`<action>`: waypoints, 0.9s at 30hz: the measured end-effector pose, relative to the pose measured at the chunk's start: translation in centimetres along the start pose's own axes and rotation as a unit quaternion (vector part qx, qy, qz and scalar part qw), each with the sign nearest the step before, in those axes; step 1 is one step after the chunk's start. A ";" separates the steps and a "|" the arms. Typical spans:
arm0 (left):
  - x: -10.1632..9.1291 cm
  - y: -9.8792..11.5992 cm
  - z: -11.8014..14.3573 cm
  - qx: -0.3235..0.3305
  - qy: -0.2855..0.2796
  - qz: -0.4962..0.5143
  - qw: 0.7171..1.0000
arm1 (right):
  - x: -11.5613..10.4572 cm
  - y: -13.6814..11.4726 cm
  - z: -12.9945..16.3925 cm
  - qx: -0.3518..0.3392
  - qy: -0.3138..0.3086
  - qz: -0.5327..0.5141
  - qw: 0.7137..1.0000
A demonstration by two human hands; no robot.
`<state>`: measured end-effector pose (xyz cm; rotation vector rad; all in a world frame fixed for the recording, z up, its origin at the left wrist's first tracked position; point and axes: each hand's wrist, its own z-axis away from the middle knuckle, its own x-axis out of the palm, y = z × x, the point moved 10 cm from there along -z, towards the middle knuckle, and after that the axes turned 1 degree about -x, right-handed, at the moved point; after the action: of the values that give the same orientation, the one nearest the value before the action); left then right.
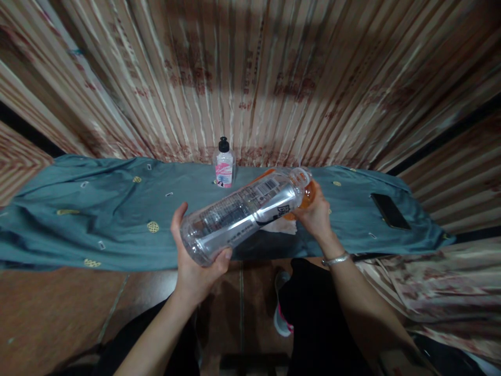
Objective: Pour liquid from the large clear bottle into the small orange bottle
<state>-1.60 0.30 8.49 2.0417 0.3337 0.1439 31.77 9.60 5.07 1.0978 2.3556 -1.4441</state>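
Note:
A large clear plastic bottle [242,214] with a silver printed label is held slantwise above the cloth. Its uncapped mouth points to the upper right. My left hand [198,266] is wrapped round its base, thumb on the near side. My right hand [315,211] is closed beside the bottle's neck, round an orange see-through container [309,196]. Most of that container is hidden behind the clear bottle, so its full shape cannot be made out. Under the bottle, a white tissue-like piece [284,226] lies on the cloth.
A small clear bottle [224,169] with a black cap and pink label stands upright at the back of the narrow table, covered by a green patterned cloth [125,209]. A dark phone [389,211] lies at the right. Patterned curtains [242,78] hang close behind and at the sides.

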 end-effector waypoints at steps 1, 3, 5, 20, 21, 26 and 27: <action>0.0 0.0 0.0 0.000 0.000 -0.003 1.000 | 0.0 0.0 0.0 0.002 -0.002 -0.001 1.000; 0.0 0.0 -0.1 0.000 -0.001 -0.007 1.000 | 0.1 0.1 0.0 0.006 -0.007 -0.005 1.000; 0.1 0.1 -0.1 0.004 -0.001 -0.007 1.000 | 0.1 0.0 0.0 0.009 -0.007 -0.003 1.000; 0.0 0.3 0.0 0.028 -0.003 0.005 1.000 | -0.2 -0.1 0.0 0.003 0.006 0.003 1.000; 0.0 0.3 0.0 0.027 -0.002 0.003 1.000 | -0.1 -0.1 0.0 0.004 0.005 0.003 1.000; 0.0 0.2 0.0 0.014 0.006 -0.002 1.000 | -0.1 -0.2 0.0 0.007 0.004 0.008 1.000; 0.0 0.2 0.0 0.015 0.007 -0.002 1.000 | -0.1 -0.2 0.0 0.006 0.005 0.010 1.000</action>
<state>-1.61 0.20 8.71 2.0703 0.3508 0.1510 31.72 9.49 5.29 1.1315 2.3398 -1.4500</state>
